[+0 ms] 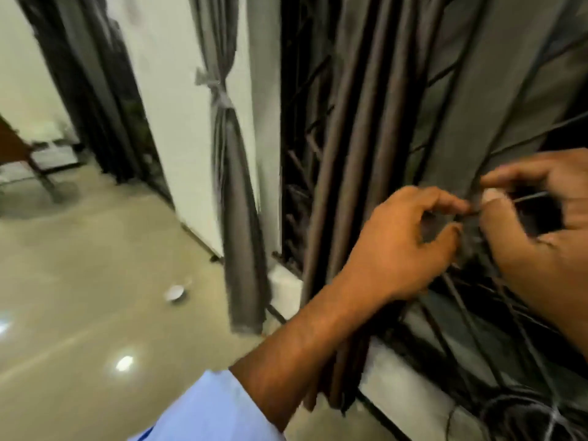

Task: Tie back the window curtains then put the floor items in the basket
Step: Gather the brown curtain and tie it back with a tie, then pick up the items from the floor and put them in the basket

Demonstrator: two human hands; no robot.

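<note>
Smooth, shiny, pale floor (79, 297) over the lower left of the frame, with bright spots of light on it. White flat wall (178, 116) up the middle left.

Big grey curtain (375, 128) right of the middle, soft cloth hanging in long round folds like tubes, down to the white sill at the lower middle. Thin dark metal window bars (496, 316) behind it, crossing in slanted lines at the right and lower right.

Second grey curtain (235, 198) at the middle, thinner, already bunched and tied with a pale cloth band (216, 90) knotted near the top.

Left hand (401, 246) at the middle right, bare arm and light blue sleeve (203, 412) running to the bottom edge. Grip narrow: thumb and finger pinched on a thin dark tie (471, 214), blurred, against the big curtain. Right hand (541, 224) at the right edge, fingers curled, pinching the same tie from the other side, tips almost touching the left hand.

Small round white thing (174, 293) on the floor at the lower left, blurry, like a little bowl or lid.
</note>
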